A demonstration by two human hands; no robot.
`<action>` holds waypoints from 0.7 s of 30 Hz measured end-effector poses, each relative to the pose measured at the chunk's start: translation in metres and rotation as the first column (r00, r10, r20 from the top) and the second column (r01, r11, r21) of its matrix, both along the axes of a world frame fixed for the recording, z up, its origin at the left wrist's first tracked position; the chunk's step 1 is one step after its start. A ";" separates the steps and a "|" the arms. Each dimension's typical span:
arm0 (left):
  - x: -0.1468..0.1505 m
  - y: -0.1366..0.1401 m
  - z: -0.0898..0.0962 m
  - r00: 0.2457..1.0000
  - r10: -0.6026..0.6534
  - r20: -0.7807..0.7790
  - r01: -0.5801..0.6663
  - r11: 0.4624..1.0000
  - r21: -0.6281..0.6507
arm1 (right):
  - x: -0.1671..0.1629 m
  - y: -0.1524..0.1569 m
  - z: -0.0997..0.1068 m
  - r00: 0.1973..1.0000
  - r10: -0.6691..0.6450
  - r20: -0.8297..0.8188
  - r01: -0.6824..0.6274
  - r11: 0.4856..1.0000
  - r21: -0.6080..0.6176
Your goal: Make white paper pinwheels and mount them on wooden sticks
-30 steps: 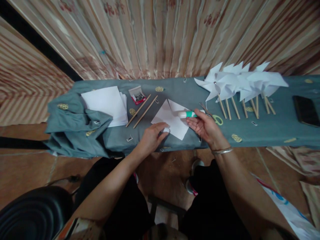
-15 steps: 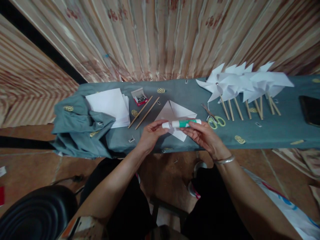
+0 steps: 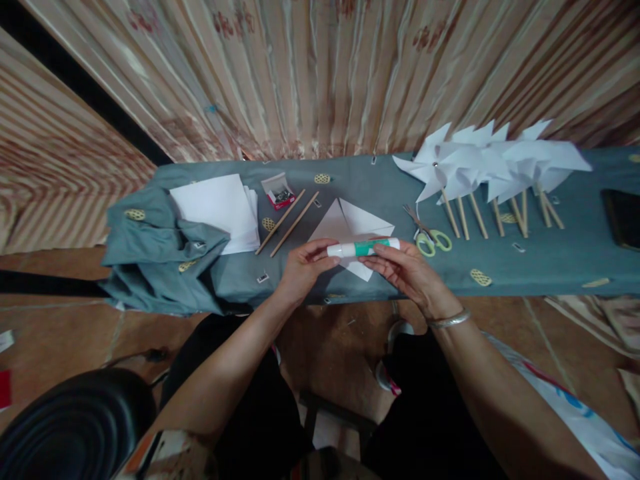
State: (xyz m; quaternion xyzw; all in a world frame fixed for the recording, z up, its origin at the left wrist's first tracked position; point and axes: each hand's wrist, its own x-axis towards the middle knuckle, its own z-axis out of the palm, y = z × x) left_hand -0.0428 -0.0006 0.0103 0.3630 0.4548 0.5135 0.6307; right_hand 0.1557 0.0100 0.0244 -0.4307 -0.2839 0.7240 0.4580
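Note:
A white and green glue stick [image 3: 365,249] lies level between my two hands, above the front part of the table. My left hand [image 3: 304,268] pinches its white cap [image 3: 334,251], which sits against the tube's left end. Around the green-labelled body my right hand [image 3: 407,268] is closed, thumb on top. Beneath the glue stick rests a cut and folded sheet of white paper [image 3: 364,217], partly hidden by it and my fingers. Scissors with light green handles [image 3: 433,242] lie just right of the paper.
Two wooden sticks [image 3: 295,225] and a small red box of metal pins [image 3: 281,193] lie left of the paper, beside a stack of white paper [image 3: 213,210]. Several paper pinwheels [image 3: 480,167] on sticks lie at the right. A dark phone-like object [image 3: 621,219] is farther right.
The cap and the glue stick's body have come together; the gap between them has closed. Both hands stay in nearly the same place above the paper.

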 end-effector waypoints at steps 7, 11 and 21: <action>0.000 0.001 -0.002 0.999 -0.022 -0.042 0.023 1.000 0.020 | -0.003 -0.001 0.001 1.000 0.008 0.000 -0.008 1.000 -0.012; 0.000 0.001 -0.004 0.997 -0.017 -0.077 0.021 0.998 0.055 | -0.005 -0.002 0.000 1.000 0.026 0.013 -0.026 1.000 -0.007; -0.004 -0.003 -0.005 0.977 -0.036 -0.210 0.067 0.987 0.143 | -0.012 -0.005 -0.003 0.995 0.095 -0.020 -0.095 0.995 -0.016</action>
